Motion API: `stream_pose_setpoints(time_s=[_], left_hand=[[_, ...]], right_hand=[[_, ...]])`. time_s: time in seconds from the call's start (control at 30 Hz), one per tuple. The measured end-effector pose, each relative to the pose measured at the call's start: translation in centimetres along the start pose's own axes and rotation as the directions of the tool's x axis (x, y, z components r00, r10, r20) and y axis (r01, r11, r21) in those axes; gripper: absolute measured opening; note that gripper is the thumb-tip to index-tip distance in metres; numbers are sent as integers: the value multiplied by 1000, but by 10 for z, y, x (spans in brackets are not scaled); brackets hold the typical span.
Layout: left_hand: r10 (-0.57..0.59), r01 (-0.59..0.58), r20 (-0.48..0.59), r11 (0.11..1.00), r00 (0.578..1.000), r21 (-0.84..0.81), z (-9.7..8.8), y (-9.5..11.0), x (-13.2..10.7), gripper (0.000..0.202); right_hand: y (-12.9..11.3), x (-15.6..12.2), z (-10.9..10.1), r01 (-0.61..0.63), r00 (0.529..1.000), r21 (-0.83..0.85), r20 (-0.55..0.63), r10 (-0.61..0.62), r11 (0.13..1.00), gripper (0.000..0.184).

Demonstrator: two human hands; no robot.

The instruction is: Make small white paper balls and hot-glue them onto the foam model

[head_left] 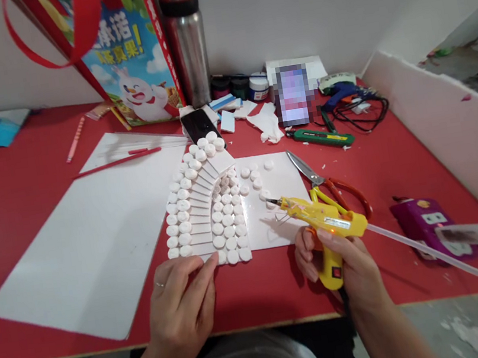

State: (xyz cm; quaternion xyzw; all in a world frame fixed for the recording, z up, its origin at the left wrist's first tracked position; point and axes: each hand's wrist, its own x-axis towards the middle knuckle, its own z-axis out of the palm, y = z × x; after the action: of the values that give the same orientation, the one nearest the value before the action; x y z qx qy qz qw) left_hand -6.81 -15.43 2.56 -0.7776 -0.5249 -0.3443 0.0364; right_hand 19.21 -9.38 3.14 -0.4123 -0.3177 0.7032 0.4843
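A yellow hot glue gun is gripped in my right hand, its nozzle pointing left over a small white sheet. A clear glue stick sticks out of its back. My left hand is closed, with the fingertips together at the near edge of a white craft piece. Whether something small is between those fingers is hidden. The craft piece has a curved row of narrow strips like steps, bordered by white round discs. Several loose discs lie on the small sheet.
Scissors and a green utility knife lie right of the craft piece. A large white board is at left. Behind stand a printed bag, a steel flask, paint jars and a phone. A purple power strip is at right.
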Motion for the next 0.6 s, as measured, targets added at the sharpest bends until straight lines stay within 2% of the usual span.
stream_pose_setpoints(time_s=[0.27,0.4,0.5,0.6], left_hand=[[36,-38,60,999,998,29,4,-2,-5,52],[69,-74,96,996,993,51,3,1,-6,59],[2,-3,15,998,1000,65,0,1,-3,69],[-161,175,-128,978,979,110,-5,-4,2,76]], right_hand=[[1,0,0,4,1000,-30,1,-4,1000,29],[-2,0,4,10,1000,-40,-23,-11,999,31],[-3,1,5,20,999,-32,-49,-21,999,29],[-1,1,3,43,994,-12,-96,-44,999,25]])
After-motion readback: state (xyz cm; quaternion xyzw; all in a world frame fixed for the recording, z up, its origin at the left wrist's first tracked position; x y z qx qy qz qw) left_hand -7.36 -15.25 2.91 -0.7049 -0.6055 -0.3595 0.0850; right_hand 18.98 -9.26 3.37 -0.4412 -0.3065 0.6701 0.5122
